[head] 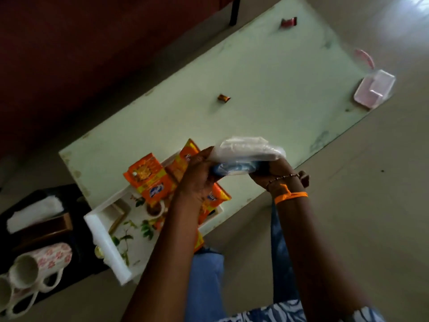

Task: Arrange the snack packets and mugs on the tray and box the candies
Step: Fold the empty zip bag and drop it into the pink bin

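Observation:
Both my hands hold a clear plastic bag (249,149) with something blue inside, above the near edge of the pale green table (255,77). My left hand (197,177) grips its left end and my right hand (271,170) its right end. Under them a white floral tray (104,235) holds several orange snack packets (148,177) and a small cup (154,209). Two floral mugs (34,266) lie on a dark surface at the lower left. A brown candy (223,98) and a red candy (288,22) lie on the table. A clear plastic box (373,90) sits at the table's right end.
A pink lid-like piece (365,57) lies near the box. A white cloth (34,213) and a brown box (46,228) rest on the dark side surface at the left. A dark red sofa (92,43) lies beyond the table. Grey floor surrounds it.

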Tool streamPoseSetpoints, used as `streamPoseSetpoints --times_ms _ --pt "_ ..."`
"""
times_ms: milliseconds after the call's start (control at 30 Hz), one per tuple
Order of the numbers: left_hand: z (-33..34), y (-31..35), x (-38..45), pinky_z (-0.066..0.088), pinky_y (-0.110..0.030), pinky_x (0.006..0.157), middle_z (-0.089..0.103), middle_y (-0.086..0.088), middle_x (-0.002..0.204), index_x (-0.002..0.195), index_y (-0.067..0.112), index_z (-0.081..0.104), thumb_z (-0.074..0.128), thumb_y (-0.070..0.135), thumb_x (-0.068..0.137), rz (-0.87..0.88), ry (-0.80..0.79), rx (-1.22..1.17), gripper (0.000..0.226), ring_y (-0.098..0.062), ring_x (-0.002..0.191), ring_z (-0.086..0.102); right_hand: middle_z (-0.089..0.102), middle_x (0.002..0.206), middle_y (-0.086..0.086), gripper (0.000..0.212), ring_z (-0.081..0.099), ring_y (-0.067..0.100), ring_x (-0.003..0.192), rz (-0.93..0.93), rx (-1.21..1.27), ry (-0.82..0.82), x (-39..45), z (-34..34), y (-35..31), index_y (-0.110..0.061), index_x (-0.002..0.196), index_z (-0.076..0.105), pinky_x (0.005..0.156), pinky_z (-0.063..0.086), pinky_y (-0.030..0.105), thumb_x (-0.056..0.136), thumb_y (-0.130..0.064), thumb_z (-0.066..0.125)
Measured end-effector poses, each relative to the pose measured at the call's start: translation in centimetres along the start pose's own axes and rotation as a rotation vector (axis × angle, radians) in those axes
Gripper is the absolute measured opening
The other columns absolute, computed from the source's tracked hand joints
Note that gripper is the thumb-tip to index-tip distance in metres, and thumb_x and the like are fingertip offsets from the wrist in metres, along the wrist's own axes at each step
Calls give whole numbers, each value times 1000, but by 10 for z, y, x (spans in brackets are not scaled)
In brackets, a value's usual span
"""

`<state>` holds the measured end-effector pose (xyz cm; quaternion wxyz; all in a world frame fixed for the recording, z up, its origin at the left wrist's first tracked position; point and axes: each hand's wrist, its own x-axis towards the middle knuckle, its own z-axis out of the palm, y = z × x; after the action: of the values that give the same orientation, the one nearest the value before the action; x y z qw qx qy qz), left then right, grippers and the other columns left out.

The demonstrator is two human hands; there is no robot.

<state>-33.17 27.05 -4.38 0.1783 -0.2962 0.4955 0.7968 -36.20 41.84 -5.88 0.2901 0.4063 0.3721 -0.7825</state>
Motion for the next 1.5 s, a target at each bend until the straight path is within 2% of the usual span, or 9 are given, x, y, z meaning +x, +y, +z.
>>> streamPoseSetpoints --times_ms 200,333,567,700,800,900,1000,1300,1500 --pt "136 1 92 46 -15 46 69 -17 77 103 3 65 45 -4 85 32 157 69 27 -23 51 56 65 73 9 24 56 26 76 54 197 -31 51 -62 -146 -9 77 55 73 47 34 66 -29 47" --pt "236 2 156 44 -10 80 59 -11 118 55 12 58 39 -22 68 278 53 583 42 -16 98 57 69 78 8 29 66 25 76 80 -103 -225 73 -115 -266 -14 71 65 71 55 30 80 -35 48" --pt "376 -9 249 38 -4 78 60 -15 104 79 4 67 42 -19 68 246 25 772 36 3 86 57 46 66 12 37 49 12 46 -305 -461 76 105 -185 -395 -12 70 53 45 42 18 82 19 37" --pt "421 -10 299 52 -24 73 54 -2 122 89 39 60 45 -4 83 121 -45 643 46 -17 99 60 56 83 16 40 52 22 67 -547 -392 307 126 -219 -444 -18 71 58 58 44 26 80 17 42" --pt "444 -5 326 54 -34 82 60 4 112 86 40 59 45 3 87 144 -23 704 39 -15 93 63 62 100 20 32 60 29 86 -735 -474 619 151 -240 -478 -18 77 64 75 53 34 76 11 51" --pt "464 -6 350 52 -47 84 64 6 100 81 36 62 47 5 86 96 -41 779 35 -27 93 64 54 109 23 33 53 31 107 -894 -763 808 182 -251 -504 -4 92 69 90 37 11 71 13 49" --pt "482 -14 378 51 -50 88 67 0 100 82 32 64 47 6 87 72 -71 827 31 -30 95 64 43 122 31 38 46 29 113 -852 -950 714 227 -262 -515 4 99 64 85 30 -1 70 16 44" --pt "488 -41 452 49 -26 81 64 4 91 86 25 62 46 2 88 104 -100 680 28 -13 89 62 7 154 19 53 30 31 138 -439 -1245 347 363 -307 -513 -16 136 42 109 28 24 86 -4 54" --pt "481 -52 449 52 -14 74 64 1 93 90 20 62 45 -2 88 120 -64 563 27 -9 82 62 58 130 17 40 49 16 95 -288 -1306 273 365 -313 -500 -8 121 60 83 40 26 87 4 42"
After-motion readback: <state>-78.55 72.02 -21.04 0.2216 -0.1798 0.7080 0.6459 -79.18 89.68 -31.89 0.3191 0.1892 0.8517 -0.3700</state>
